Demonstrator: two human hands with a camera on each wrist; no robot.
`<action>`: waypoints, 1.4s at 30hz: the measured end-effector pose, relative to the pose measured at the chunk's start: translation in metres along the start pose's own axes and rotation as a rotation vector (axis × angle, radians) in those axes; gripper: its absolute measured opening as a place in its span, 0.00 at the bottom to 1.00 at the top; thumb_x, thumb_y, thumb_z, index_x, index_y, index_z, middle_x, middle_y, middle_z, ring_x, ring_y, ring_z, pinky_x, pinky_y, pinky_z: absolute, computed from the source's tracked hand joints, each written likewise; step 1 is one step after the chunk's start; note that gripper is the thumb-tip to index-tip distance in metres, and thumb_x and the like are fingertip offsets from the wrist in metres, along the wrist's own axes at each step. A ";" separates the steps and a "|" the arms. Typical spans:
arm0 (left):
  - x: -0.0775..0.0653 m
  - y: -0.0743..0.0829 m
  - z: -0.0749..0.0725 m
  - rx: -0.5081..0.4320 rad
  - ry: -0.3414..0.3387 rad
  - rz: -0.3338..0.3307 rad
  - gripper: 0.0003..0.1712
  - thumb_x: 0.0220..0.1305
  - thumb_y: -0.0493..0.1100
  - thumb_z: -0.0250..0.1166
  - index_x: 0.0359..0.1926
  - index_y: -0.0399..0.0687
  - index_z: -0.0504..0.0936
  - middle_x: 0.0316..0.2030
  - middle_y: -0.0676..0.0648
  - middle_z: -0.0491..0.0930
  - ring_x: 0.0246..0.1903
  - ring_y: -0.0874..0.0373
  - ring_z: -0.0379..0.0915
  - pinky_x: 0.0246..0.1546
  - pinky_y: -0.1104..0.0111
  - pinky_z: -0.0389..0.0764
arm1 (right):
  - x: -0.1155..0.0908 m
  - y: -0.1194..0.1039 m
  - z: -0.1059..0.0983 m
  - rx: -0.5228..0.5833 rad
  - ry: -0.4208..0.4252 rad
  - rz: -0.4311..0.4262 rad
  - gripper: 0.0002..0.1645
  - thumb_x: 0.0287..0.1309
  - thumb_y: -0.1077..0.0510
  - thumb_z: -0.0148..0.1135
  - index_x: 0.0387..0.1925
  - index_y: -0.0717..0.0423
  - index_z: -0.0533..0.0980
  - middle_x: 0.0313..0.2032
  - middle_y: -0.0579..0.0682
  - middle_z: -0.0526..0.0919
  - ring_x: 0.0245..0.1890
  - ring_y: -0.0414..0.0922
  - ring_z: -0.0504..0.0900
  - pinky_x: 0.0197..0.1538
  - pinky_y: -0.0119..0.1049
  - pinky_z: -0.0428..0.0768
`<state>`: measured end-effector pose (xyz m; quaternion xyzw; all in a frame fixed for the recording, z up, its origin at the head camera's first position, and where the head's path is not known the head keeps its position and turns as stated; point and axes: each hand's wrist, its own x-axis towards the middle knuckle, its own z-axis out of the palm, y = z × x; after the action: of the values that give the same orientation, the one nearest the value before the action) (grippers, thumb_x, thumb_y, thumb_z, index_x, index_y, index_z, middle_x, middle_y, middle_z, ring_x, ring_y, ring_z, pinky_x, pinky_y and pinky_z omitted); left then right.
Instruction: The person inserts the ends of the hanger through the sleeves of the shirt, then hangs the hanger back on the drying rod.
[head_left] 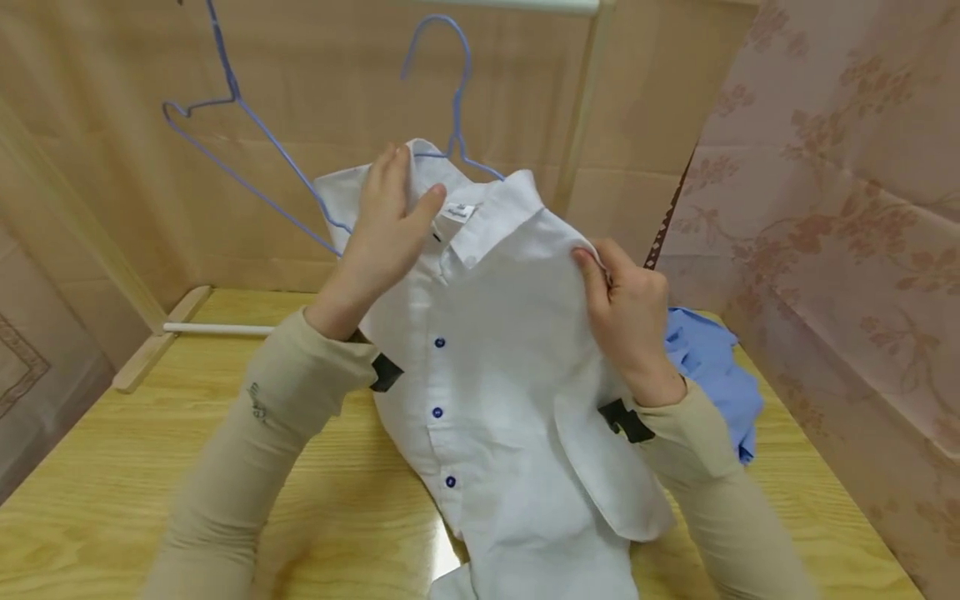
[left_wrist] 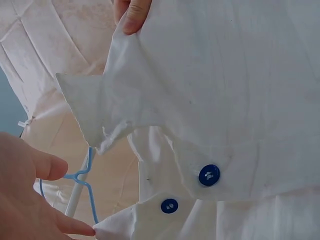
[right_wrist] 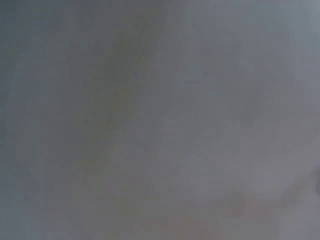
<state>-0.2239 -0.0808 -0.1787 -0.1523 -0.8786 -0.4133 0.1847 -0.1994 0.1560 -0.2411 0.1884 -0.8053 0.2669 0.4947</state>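
Note:
A white shirt (head_left: 510,333) with dark blue buttons hangs in front of me on a blue wire hanger (head_left: 457,100), whose hook rises out of the collar. My left hand (head_left: 393,217) lies at the collar's left side, fingers fairly straight and thumb apart. In the left wrist view a fingertip of that hand (left_wrist: 25,187) touches the collar edge, with the hanger (left_wrist: 76,176) behind. My right hand (head_left: 626,308) pinches the shirt's shoulder on the right between thumb and fingers. Only blurred grey fills the right wrist view.
A second blue hanger (head_left: 255,175) hangs at the left, partly behind the shirt. Blue cloth (head_left: 712,375) lies on the wooden table (head_left: 90,492) at the right. A rack with a white lower bar (head_left: 217,329) stands at the back, and a patterned curtain (head_left: 847,208) borders the right.

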 end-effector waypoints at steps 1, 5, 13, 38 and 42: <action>0.002 0.000 -0.002 -0.002 -0.001 -0.005 0.38 0.67 0.51 0.45 0.69 0.35 0.44 0.70 0.40 0.40 0.69 0.54 0.32 0.68 0.67 0.37 | 0.002 -0.001 0.002 0.006 0.007 0.003 0.12 0.59 0.55 0.56 0.29 0.60 0.78 0.13 0.53 0.74 0.10 0.46 0.66 0.17 0.36 0.60; 0.009 0.001 -0.009 0.012 -0.030 -0.039 0.39 0.68 0.54 0.43 0.69 0.37 0.42 0.70 0.41 0.38 0.70 0.55 0.30 0.68 0.66 0.36 | 0.007 -0.004 0.009 0.026 0.029 0.009 0.12 0.59 0.54 0.57 0.30 0.60 0.78 0.14 0.55 0.76 0.11 0.48 0.67 0.17 0.38 0.61; 0.017 0.000 -0.020 0.037 0.039 -0.048 0.42 0.65 0.56 0.45 0.70 0.45 0.37 0.71 0.46 0.30 0.69 0.57 0.25 0.67 0.67 0.35 | 0.022 -0.013 0.026 0.101 0.061 0.027 0.14 0.60 0.53 0.56 0.31 0.60 0.79 0.20 0.56 0.80 0.15 0.50 0.71 0.20 0.40 0.65; 0.058 -0.008 -0.063 -0.019 0.121 -0.331 0.43 0.65 0.61 0.43 0.70 0.54 0.32 0.70 0.53 0.26 0.69 0.63 0.22 0.65 0.73 0.32 | 0.072 -0.061 0.073 0.085 -0.094 0.157 0.15 0.62 0.48 0.51 0.36 0.54 0.79 0.28 0.51 0.83 0.28 0.52 0.79 0.32 0.43 0.71; 0.063 -0.013 -0.065 0.011 0.153 -0.359 0.43 0.65 0.61 0.42 0.70 0.55 0.31 0.70 0.52 0.26 0.69 0.62 0.21 0.65 0.74 0.32 | 0.078 -0.068 0.080 0.061 -0.124 0.158 0.15 0.63 0.48 0.51 0.36 0.53 0.78 0.29 0.51 0.83 0.29 0.52 0.79 0.33 0.42 0.71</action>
<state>-0.2721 -0.1323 -0.1209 0.0397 -0.8774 -0.4449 0.1752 -0.2512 0.0502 -0.1839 0.1554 -0.8383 0.3174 0.4153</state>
